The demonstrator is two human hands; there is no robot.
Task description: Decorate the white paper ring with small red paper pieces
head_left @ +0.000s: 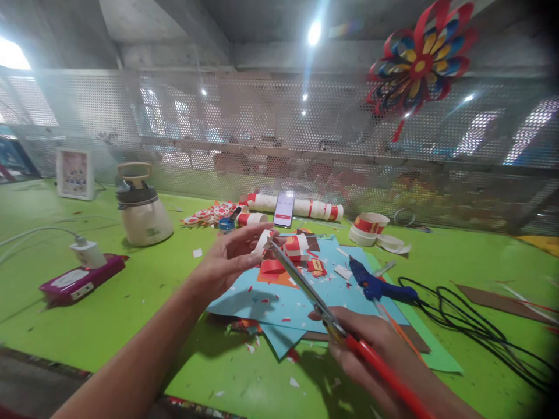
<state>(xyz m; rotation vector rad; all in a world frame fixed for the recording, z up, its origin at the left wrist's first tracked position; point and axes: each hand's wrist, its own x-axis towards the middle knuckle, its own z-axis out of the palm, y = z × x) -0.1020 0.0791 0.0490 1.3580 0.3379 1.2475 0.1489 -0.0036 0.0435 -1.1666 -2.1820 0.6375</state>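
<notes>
My left hand (231, 251) pinches a small white piece of cut paper cup (262, 241) between thumb and fingers, above the blue paper sheets. In my right hand (371, 343) is a pair of scissors (301, 282) with red handles, its blade tips at the edge of that piece. Whether the blades are apart is hard to see. Just behind and below lie a red-and-white cup piece (296, 244), a red strip (271, 267) and a small red-and-yellow piece (317, 267). Scraps are scattered over the blue paper (244, 299).
A blue glue gun (371, 282) with a black cable (467, 317) lies at the right. Behind stand a phone (283, 209), a long cup roll (314, 208) and cup rings (369, 227). At left are a bottle (146, 218) and a purple power strip (85, 284).
</notes>
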